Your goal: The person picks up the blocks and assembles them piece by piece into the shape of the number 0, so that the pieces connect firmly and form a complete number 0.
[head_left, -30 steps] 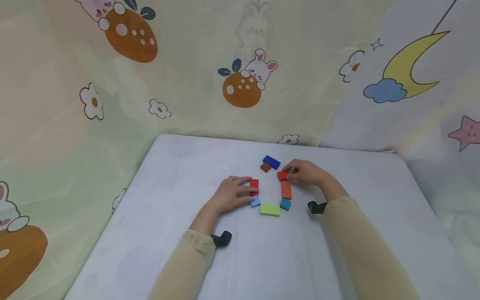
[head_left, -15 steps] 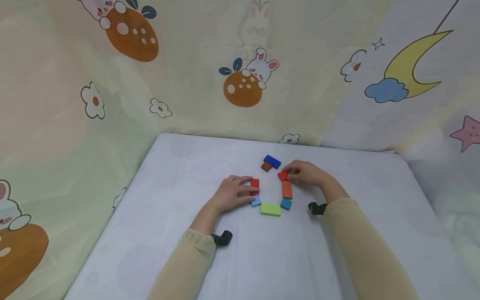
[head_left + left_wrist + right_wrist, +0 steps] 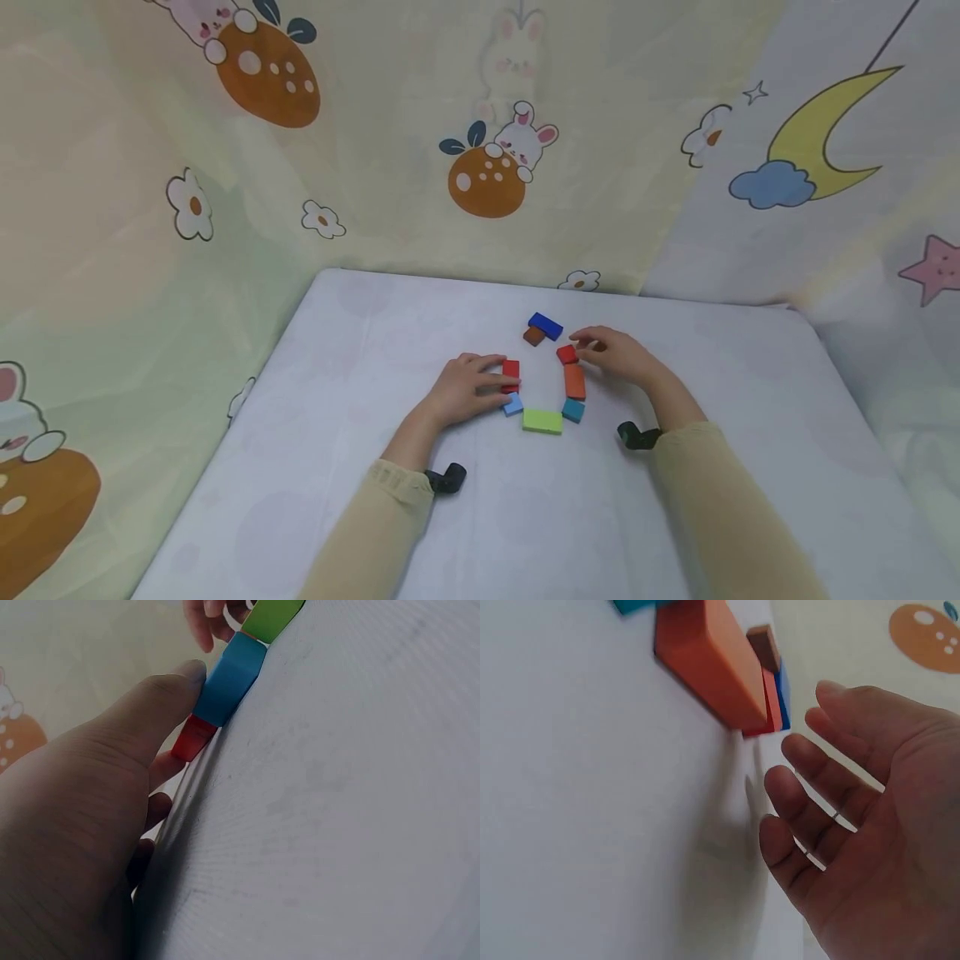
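My left hand (image 3: pixel 467 387) spreads its fingers at a red block (image 3: pixel 512 367), one lying across it. Its thumb touches the light blue block (image 3: pixel 232 679) just nearer, as the left wrist view shows. To the right, my right hand (image 3: pixel 618 357) is beside a small red block (image 3: pixel 567 355), with its fingers loosely bent and holding nothing. That block adjoins an orange block (image 3: pixel 574 382), followed by a teal block (image 3: pixel 573 410). A lime green block (image 3: pixel 542 422) lies at the near side, so the blocks outline a U open at the far side.
Beyond the U, a dark blue block (image 3: pixel 545 326) lies against a small brown block (image 3: pixel 534 337). They are on a white-covered table (image 3: pixel 360 350). A printed fabric backdrop (image 3: pixel 390 167) rises behind the table's far edge and along its sides.
My right hand has let go of the small red block and drawn slightly to the right, leaving the block at the far end of the orange one. The left hand stays in place.
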A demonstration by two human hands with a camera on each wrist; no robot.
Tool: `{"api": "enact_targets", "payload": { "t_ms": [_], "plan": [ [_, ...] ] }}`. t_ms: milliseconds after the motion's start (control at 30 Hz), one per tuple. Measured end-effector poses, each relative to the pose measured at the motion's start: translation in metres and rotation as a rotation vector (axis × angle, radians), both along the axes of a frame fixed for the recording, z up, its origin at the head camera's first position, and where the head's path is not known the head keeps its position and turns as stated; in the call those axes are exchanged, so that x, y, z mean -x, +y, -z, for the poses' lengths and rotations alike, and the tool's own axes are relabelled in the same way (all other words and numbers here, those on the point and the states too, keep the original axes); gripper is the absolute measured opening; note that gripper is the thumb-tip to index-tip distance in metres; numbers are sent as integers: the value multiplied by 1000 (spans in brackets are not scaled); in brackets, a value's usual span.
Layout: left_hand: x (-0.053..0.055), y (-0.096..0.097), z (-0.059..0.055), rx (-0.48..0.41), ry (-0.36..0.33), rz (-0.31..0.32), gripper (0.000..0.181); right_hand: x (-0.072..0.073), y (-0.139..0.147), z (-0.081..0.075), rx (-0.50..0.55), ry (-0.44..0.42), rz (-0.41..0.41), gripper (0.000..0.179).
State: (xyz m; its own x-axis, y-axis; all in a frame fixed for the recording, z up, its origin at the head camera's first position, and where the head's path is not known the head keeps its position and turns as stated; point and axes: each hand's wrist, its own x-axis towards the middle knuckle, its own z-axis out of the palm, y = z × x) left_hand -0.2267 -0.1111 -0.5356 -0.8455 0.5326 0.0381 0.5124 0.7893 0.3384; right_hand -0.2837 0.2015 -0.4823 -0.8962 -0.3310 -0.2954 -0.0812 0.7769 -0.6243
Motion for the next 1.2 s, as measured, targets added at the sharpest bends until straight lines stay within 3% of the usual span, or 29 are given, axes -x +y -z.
{"api": "enact_targets", "payload": {
  "t_ms": [300, 567, 900, 1200],
  "plan": [
    [-1, 2, 0, 1, -3, -7, 43, -29, 1, 8, 43, 106, 100, 40],
    [-2, 2, 1, -1, 4, -9, 43, -47, -5, 24, 86, 115, 176, 39],
    [-3, 2, -1, -4, 11, 3, 42, -51, -4, 43, 94, 173, 197, 36],
    [-2, 1, 0, 0, 7, -9, 42, -50, -7, 42, 76, 194, 190, 37]
  ]
}}
